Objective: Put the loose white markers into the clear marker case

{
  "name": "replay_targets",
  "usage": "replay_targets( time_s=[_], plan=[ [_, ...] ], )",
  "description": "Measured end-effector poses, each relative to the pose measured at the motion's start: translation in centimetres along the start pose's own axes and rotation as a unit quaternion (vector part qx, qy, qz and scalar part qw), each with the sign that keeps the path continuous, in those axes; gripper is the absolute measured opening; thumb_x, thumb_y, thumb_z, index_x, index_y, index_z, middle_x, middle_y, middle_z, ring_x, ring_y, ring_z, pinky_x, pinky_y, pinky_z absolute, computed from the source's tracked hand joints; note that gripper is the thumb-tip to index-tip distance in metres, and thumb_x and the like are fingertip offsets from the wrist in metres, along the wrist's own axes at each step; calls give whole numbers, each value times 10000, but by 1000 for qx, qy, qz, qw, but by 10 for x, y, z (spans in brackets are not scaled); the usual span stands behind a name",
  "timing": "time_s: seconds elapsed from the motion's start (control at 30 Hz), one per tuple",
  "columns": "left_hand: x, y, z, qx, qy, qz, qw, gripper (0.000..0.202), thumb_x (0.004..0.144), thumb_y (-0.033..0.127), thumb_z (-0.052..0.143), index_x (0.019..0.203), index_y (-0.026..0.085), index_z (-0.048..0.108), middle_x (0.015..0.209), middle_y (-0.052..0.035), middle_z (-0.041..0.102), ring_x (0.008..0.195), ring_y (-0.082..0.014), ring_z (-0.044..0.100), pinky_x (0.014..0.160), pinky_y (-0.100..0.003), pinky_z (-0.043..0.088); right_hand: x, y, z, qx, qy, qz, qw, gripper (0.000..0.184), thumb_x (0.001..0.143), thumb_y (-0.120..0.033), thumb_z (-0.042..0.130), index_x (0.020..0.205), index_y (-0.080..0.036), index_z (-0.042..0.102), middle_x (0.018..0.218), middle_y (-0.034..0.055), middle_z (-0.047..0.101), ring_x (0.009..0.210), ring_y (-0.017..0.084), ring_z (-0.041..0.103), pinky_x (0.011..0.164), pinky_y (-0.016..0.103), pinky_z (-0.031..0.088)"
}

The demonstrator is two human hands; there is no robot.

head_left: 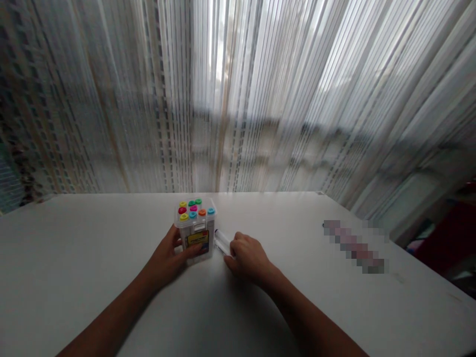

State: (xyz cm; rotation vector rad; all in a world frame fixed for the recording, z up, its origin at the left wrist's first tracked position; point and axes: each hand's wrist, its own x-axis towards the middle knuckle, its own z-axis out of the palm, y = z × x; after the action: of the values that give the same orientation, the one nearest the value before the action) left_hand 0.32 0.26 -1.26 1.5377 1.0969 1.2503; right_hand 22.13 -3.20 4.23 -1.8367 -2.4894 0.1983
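Observation:
A clear plastic box [195, 225] stands upright on the white table, with several markers inside it. Their coloured ends in yellow, green, red, pink, blue and orange show at its top, and a yellow and dark label is on its front. My left hand [171, 258] is wrapped around the box's left side, thumb across the front. Just right of the box, my right hand [247, 255] is closed on a white marker [223, 242] with a dark end pointing toward the box. Whether a second slim piece lies beneath that marker, I cannot tell.
The white table [92, 248] reaches back to a striped sheer curtain [178, 99] in front of a bright window. On the right lies a long pinkish thing [353, 245], blurred by pixels. Beyond the table's right edge is something dark red [453, 235].

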Motion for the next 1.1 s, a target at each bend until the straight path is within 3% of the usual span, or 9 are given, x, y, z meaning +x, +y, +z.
replay_targets(
  time_s=[0.4,0.6,0.73,0.83,1.0,1.1],
  plan=[
    [0,1,0,2,-11,8,1000,634,650,558,827,1142,227,604,1159,-105,726,1095,-345,668,1022,-543,472,0,0,-1,-8,-9,-5,1000,195,877,-283,605,923,-135,724,1041,131,667,990,251,635,804,316,466],
    [0,-1,1,9,-12,16,1000,570,684,493,819,1135,219,600,1137,-92,727,1048,-324,679,942,-501,525,1,2,2,3,8,12,1000,212,910,-299,573,943,-137,707,1033,125,668,978,245,628,808,316,447],
    [-1,8,0,33,-2,70,997,545,702,407,815,1170,221,608,1198,-90,707,1135,-317,638,1016,-488,481,2,6,5,55,80,11,995,173,915,-271,564,943,-150,685,989,99,661,941,213,618,827,299,437],
    [-2,15,-1,48,8,86,995,510,722,338,793,1179,210,608,1200,-95,700,1147,-310,630,1029,-469,465,3,9,6,121,170,-8,978,170,905,-220,528,987,-151,659,913,80,648,853,192,611,787,290,448],
    [-3,16,-1,52,10,82,995,556,705,316,785,1206,188,579,1190,-118,692,1121,-317,645,981,-465,492,-5,1,3,261,346,-118,893,281,938,-272,427,1125,-140,589,847,61,602,696,162,560,677,285,475],
    [-4,17,0,61,2,92,994,545,708,326,778,1196,185,578,1177,-122,693,1125,-317,642,972,-468,498,-12,-9,-3,282,363,-163,873,341,947,-327,436,1209,-151,565,888,70,605,695,162,556,677,297,491]
  ],
)
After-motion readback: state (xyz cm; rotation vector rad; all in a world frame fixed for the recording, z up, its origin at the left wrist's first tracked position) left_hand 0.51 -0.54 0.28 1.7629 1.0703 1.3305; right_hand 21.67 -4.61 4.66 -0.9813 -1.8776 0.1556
